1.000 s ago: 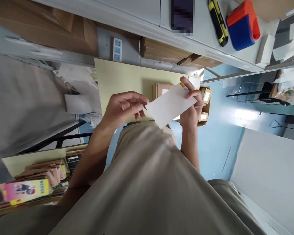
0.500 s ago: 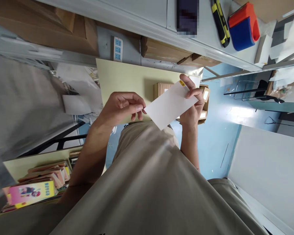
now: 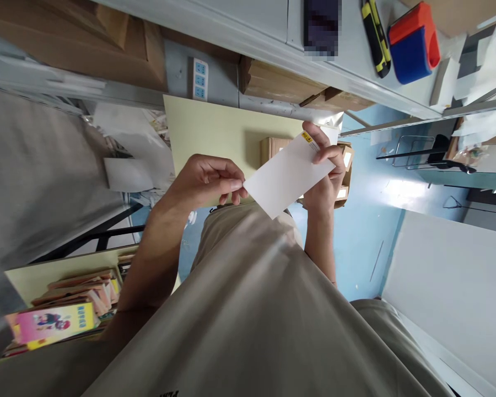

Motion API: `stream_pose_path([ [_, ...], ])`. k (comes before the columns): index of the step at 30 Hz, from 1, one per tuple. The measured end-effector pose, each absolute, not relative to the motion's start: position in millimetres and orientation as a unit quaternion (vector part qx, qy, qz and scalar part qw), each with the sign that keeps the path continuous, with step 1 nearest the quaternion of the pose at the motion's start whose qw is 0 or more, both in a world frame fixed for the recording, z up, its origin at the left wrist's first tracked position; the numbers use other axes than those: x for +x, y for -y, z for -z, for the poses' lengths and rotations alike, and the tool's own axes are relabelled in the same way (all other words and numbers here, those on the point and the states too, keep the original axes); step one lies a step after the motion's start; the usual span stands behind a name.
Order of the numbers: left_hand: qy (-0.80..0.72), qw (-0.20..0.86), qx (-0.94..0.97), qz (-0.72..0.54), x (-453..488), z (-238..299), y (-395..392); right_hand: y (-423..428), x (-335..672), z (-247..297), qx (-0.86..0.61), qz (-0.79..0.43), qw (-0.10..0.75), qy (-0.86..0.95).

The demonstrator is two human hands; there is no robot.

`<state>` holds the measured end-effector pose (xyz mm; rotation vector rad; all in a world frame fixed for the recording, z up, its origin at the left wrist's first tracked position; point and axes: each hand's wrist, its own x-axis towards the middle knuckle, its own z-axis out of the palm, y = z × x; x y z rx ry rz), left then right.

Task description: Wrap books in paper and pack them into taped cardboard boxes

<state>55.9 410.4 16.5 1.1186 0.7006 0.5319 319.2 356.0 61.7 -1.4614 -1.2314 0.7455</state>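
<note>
A white rectangular label sheet (image 3: 287, 177) with a small yellow mark near its upper corner is held tilted in front of my body. My right hand (image 3: 324, 171) grips its right end, fingers over the face and the palm behind. At the opposite corner, my left hand (image 3: 217, 179) pinches the sheet's left tip between thumb and forefinger, the other fingers curled. Beneath, a small cardboard box (image 3: 268, 151) rests on the pale yellow table (image 3: 209, 129), partly hidden by the sheet.
On the grey shelf above lie a black-and-yellow utility knife (image 3: 376, 38), a red-and-blue tape dispenser (image 3: 413, 47) and a blurred dark device (image 3: 322, 26). A power strip (image 3: 200, 80) is behind the table. Several colourful flat packs (image 3: 55, 322) are stacked lower left.
Both hands keep the same hold on the sheet. The view has shifted slightly; hands and sheet have barely moved.
</note>
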Motion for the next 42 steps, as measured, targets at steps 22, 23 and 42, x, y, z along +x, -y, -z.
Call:
stream_pose_path([
  [22,-0.358,0.673,0.575,-0.296,72.7,-26.6,-394.7,-313.7,268.7,-80.1,-0.653,-0.369,0.369,0.549],
  [23,-0.359,0.665,0.585,-0.294,73.3,-26.9,-393.9,-312.9,267.0,-79.8,-0.658,-0.366,0.366,0.548],
  [42,-0.346,0.667,0.609,-0.254,74.2,-18.3,-382.6,-302.2,286.4,-65.3,-0.668,-0.384,0.37,0.519],
])
